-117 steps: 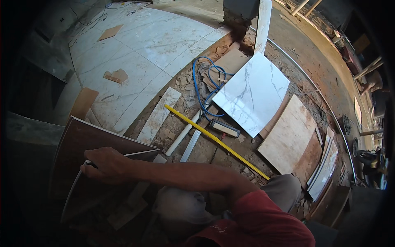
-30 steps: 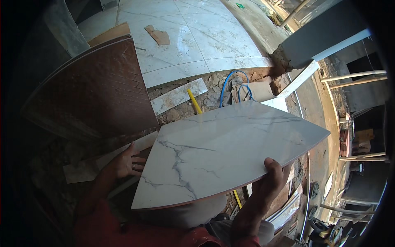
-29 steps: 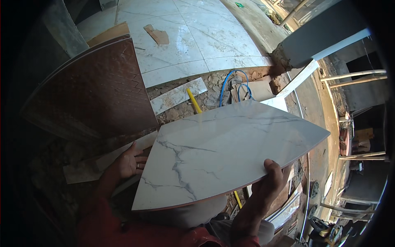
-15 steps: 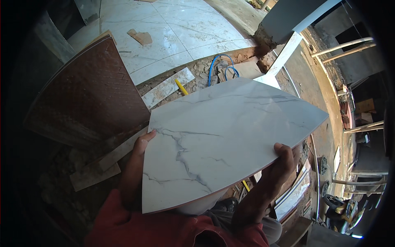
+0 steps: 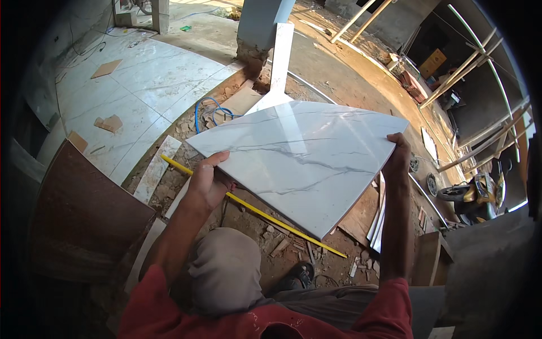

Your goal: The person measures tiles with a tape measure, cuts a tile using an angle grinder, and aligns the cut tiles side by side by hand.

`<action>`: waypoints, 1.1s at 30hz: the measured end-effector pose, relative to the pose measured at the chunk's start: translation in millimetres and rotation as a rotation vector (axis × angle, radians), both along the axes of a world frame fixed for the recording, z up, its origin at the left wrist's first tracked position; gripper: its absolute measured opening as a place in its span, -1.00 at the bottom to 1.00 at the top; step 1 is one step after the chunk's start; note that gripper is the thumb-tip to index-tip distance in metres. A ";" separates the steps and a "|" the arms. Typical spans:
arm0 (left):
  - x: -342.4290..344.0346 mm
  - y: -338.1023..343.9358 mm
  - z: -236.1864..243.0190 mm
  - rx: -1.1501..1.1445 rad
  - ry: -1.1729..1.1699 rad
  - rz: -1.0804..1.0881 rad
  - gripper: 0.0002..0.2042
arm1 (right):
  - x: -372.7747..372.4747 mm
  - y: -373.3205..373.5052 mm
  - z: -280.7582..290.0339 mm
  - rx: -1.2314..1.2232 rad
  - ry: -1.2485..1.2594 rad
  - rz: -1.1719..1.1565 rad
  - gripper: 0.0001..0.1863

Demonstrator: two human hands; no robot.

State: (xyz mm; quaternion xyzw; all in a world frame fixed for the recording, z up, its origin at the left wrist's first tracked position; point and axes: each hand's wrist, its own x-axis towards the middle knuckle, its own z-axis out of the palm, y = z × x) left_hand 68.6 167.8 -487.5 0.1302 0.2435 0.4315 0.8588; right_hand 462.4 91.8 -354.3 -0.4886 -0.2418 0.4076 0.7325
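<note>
A large white marble-veined tile is held up face-upward over the rubble. My left hand grips its left edge, thumb on top; my right hand is closed round its right edge. Below it a yellow straightedge lies diagonally over the broken ground, beside a narrow dirty tile strip. At the lower left a brown-backed tile leans on edge. My bent knee and sandalled foot show beneath.
Laid floor tiles at left carry loose offcuts. A blue hose is coiled before a column with a white strip against it. Stacked tiles lie right. A motorbike and bamboo poles stand at far right.
The tile has come up and turned in my hands, my left hand moving from reaching at its edge to gripping it, both arms now further forward. The view has swung rightward.
</note>
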 end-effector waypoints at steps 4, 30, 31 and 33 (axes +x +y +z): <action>81.5 7.0 41.5 0.104 0.081 -0.039 -0.70 | 98.4 -39.8 -42.3 0.014 -0.007 -0.011 -0.50; 234.6 -150.3 -195.5 -0.069 0.404 -0.290 -0.41 | 261.7 -196.3 -401.8 -0.380 0.202 -0.310 -0.49; 237.3 -153.7 -207.7 -0.063 0.403 -0.296 -0.41 | 258.9 -191.3 -404.9 -0.390 0.151 -0.357 -0.55; 243.8 -169.4 -222.7 -0.125 0.429 -0.334 -0.46 | 272.4 -192.4 -412.9 -0.414 0.072 -0.368 -0.56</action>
